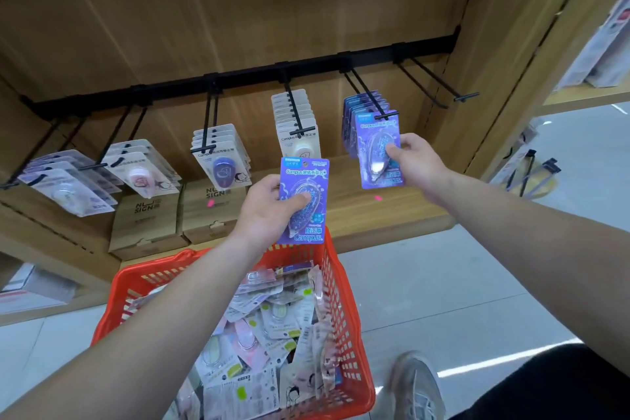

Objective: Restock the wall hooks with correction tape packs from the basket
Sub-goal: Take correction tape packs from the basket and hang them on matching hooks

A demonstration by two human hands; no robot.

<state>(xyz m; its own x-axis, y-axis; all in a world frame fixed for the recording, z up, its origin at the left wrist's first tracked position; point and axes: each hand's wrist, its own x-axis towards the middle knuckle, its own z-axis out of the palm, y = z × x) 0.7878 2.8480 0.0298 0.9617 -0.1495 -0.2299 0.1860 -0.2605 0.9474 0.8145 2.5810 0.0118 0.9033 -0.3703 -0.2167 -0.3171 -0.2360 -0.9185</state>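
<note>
My left hand [269, 211] grips a purple correction tape pack [306, 181] upright above the red basket [344, 300], thumb across its blister. My right hand [414, 158] pinches the right edge of another purple pack [375, 153] whose top sits at the tip of a black wall hook [371, 97], in front of several matching purple packs. The basket holds a loose heap of several mixed packs [272, 327].
Along the black rail [238, 77] hang hooks with white packs [296, 119], blue-dispenser packs [221, 153] and pink ones [139, 164]. The far-right hook [439, 82] is bare. Brown boxes [204, 211] stand on the wooden shelf [392, 215]. My shoe [416, 385] is beside the basket.
</note>
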